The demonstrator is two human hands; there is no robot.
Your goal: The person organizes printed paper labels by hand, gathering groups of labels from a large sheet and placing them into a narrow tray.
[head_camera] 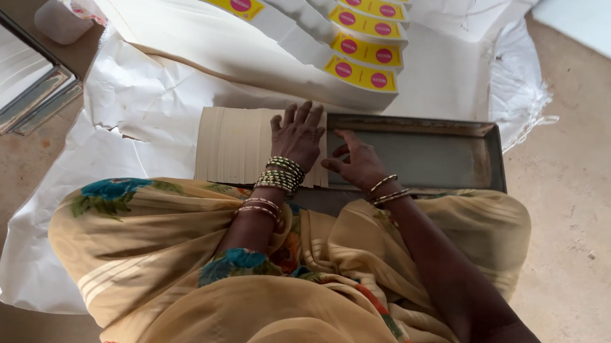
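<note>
Centrally in the head view: left hand (297,137) spread flat, fingers splayed, pressing on the fanned stack of cream sheets (240,146), likely to keep it from sliding; gripping nothing. Just right of it, right hand (352,164) with fingers loosely curled at the left end of the shallow metal tray (456,128), perhaps pinching a sheet edge, hard to tell. Upper frame: rows of yellow-labelled white boxes (364,51) on white paper (132,111)
</note>
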